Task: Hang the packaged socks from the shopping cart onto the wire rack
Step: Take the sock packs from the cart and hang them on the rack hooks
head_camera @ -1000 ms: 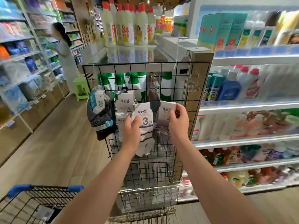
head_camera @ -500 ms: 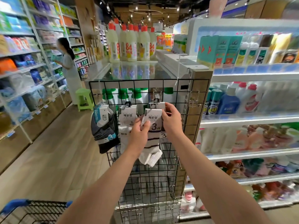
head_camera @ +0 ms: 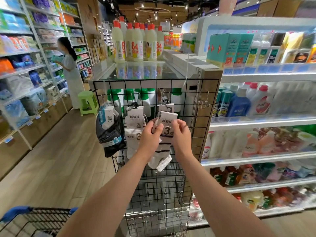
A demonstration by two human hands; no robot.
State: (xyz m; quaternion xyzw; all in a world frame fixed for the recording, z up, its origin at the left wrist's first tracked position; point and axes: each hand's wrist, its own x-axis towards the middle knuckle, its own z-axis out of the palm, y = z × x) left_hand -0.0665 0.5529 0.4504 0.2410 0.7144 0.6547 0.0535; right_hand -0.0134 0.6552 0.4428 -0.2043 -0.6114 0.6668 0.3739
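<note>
Both pinching: left hand (head_camera: 150, 133), right hand (head_camera: 181, 134) grip sock pack (head_camera: 167, 124) card edges, likely squaring it to hook (head_camera: 164, 98) at 12 o'clock (wire rack (head_camera: 140, 80)).

sock packs (head_camera: 166, 124): 4, maybe more | hands (head_camera: 150, 135): 2 | cart (head_camera: 46, 218): 1

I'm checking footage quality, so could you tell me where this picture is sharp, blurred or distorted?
Head view: sharp on the sock pack at centre; shelves on the right smeared toward the edge; bottles mirrored in the glossy countertop.
</note>
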